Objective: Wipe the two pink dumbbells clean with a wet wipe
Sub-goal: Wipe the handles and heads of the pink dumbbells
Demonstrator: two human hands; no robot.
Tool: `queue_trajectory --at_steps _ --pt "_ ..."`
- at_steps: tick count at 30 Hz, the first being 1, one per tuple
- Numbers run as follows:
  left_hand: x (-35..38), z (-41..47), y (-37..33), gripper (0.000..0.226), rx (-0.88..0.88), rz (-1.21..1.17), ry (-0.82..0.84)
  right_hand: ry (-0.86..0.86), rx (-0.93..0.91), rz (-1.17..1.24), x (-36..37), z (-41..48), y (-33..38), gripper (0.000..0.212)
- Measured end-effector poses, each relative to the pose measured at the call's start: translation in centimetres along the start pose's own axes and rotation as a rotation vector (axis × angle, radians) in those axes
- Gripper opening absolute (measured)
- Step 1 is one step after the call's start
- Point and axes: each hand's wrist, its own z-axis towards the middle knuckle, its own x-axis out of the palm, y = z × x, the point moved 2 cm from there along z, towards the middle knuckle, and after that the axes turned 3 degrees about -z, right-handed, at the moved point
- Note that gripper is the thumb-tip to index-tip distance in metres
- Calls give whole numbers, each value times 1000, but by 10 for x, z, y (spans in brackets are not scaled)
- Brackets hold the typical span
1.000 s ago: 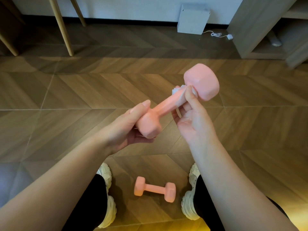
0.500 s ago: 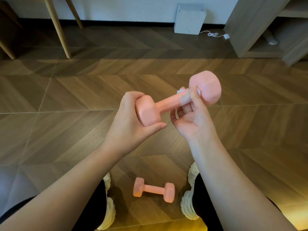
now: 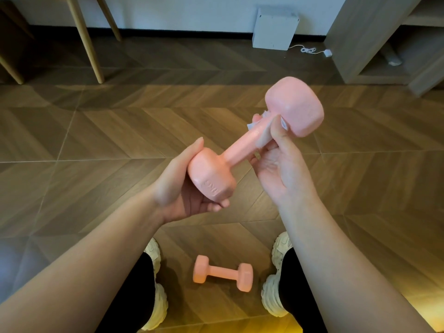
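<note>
Pink dumbbell [image 3: 242,150] tilted, left hand [image 3: 177,188] cupping lower head, right hand [image 3: 276,164] pinching wet wipe [image 3: 264,135] round handle

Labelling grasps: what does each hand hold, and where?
Left hand grips the raised pink dumbbell by its near head. Right hand pinches the wet wipe around the handle, beside the far head.

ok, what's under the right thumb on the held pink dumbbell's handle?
A thin white wet wipe, pinched against the held pink dumbbell's handle by the right hand, beside the far head. White edges stick out either side. Its wrap behind the handle is hidden.
</note>
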Motion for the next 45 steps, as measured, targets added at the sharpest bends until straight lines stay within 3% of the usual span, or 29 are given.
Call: queue_trajectory --at_steps 3,6,7,11,14,18,25,29,36,39,45 --pt "-3 -3 2 76 -103 -108 16 85 -32 -114 5 -2 -3 35" --pt "-4 -4 3 77 -124 -154 31 129 -46 -188 9 -5 -8 61" --pt "-4 -4 2 76 -121 -159 35 137 -49 -245 9 -8 -13 59" --pt "0 -3 -2 70 -77 -180 52 172 -24 -491 14 -20 -33 15" --pt "1 -2 -1 73 -15 -182 35 168 -16 -501 17 -23 -36 10" --pt "5 2 1 66 193 -124 -19 105 0 -444 19 -24 -36 9" --pt "18 15 11 69 509 208 -163 -154 6 -390 8 -15 -29 20" --pt "14 13 8 39 710 530 -258 -218 43 -356 5 -10 -24 19" --pt "4 2 0 62 927 956 -250 -261 52 -223 -4 -7 -8 14" --pt "-1 1 1 66 928 1077 -286 -321 48 -147 -11 -3 -2 12" --pt "-2 0 -1 79 990 1346 -293 -439 305 -32 -18 5 -12 26"
